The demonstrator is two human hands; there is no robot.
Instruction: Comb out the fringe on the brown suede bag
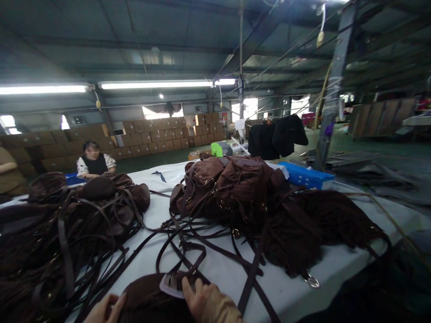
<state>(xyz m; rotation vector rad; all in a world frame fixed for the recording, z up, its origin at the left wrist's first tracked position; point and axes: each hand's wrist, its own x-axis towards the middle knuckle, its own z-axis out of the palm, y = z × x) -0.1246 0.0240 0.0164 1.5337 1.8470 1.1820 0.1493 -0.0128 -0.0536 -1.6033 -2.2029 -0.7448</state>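
Note:
A dark brown bag (144, 296) lies in front of me at the table's near edge, partly cut off by the bottom of the view. At its left side my left hand (106, 309) grips it, thumb and fingers bent against the fabric. My right hand (202, 298) is closed on a pale comb (171, 286), whose teeth rest against the top of the bag by the strap. Part of the comb is hidden under my fingers. Just beyond, a looped strap with a buckle (182, 244) lies on the table.
Brown bags with long straps are heaped on the left (101, 206) and in the centre (235, 184) of the white-covered table (215, 264). A blue bin (306, 176) stands behind the right heap. A person (92, 161) sits across the table; cartons (161, 137) line the back.

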